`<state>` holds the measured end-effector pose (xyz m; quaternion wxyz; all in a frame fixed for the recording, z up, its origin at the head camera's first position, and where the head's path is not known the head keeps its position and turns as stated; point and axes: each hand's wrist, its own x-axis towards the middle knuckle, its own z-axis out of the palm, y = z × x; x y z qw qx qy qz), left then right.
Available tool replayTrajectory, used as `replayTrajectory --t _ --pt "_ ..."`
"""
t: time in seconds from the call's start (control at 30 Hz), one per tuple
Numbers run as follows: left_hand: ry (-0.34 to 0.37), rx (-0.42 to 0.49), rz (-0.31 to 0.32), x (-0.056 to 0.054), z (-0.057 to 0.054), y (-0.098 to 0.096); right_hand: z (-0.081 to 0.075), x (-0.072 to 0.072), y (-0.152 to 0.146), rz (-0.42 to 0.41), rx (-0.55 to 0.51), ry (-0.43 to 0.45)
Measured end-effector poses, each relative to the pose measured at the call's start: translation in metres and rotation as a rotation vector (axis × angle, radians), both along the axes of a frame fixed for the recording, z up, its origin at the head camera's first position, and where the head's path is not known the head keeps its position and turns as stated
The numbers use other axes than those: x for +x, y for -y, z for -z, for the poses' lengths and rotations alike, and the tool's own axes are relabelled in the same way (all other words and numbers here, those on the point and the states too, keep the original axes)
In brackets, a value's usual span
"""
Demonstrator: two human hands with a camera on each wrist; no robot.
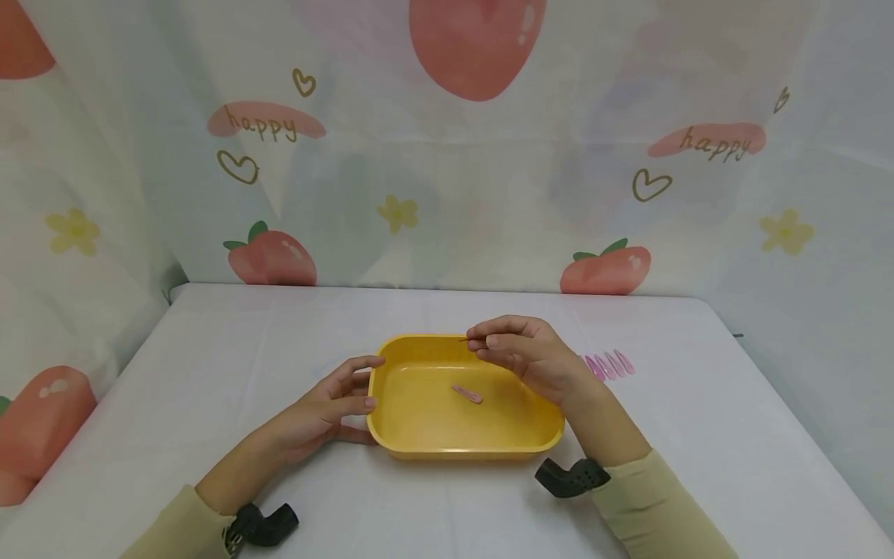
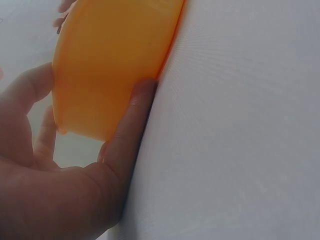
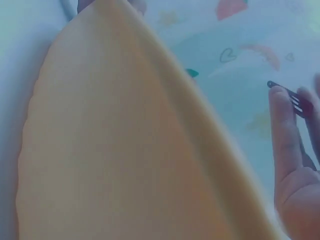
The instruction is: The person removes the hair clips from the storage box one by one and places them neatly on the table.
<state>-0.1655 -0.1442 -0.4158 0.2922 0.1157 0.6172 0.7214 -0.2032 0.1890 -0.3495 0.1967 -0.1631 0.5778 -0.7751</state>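
A yellow tray [image 1: 461, 446] with rounded corners stands on the white table. One pink hair clip [image 1: 467, 394] lies inside it, right of the tray's middle. My left hand [image 1: 321, 411] holds the tray's left end, fingertips on the rim and a digit low against the outer wall, as the left wrist view shows. Above the tray's far right part, my right hand [image 1: 527, 353] pinches a slim hair clip [image 3: 297, 102] between thumb and fingers. This clip has slots and looks dark. In the head view only its thin end sticks out leftward from the fingertips.
Several pink hair clips [image 1: 615, 363] lie in a row on the table to the right of the tray, partly hidden by the right hand. A printed curtain [image 1: 475, 194] hangs behind the table's far edge.
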Motion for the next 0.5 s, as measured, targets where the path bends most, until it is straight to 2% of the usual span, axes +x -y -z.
replayTrajectory --t 0.17,0.33,0.5 --pt "0.003 -0.004 -0.001 0.0 0.0 0.0 -0.001 -0.001 -0.001 0.045 -0.054 0.013" --pt "0.011 -0.01 -0.005 0.0 0.0 0.0 -0.005 -0.001 -0.005 0.131 0.026 0.055" --pt "0.009 -0.011 -0.004 0.0 0.0 0.0 -0.009 -0.003 -0.015 0.115 0.072 0.036"
